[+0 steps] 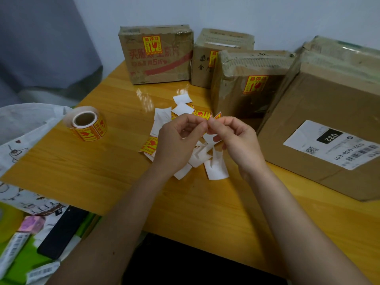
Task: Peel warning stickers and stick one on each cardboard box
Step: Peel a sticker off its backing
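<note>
My left hand (178, 140) and my right hand (236, 138) meet over the table's middle, both pinching a small yellow-and-red warning sticker (216, 116) between fingertips. Under them lies a pile of white backing papers (216, 169) and loose stickers (149, 145). A sticker roll (88, 124) lies to the left. Three cardboard boxes at the back carry a sticker: the left box (156, 56), the middle box (209, 62), the nearer box (246, 83). The large box (320, 128) at right shows only a white shipping label.
The wooden table (102, 161) has a front edge near my forearms. Off its left side lie a white printed bag (24, 128), a black phone (61, 231) and small packets (14, 247). A grey curtain hangs at back left.
</note>
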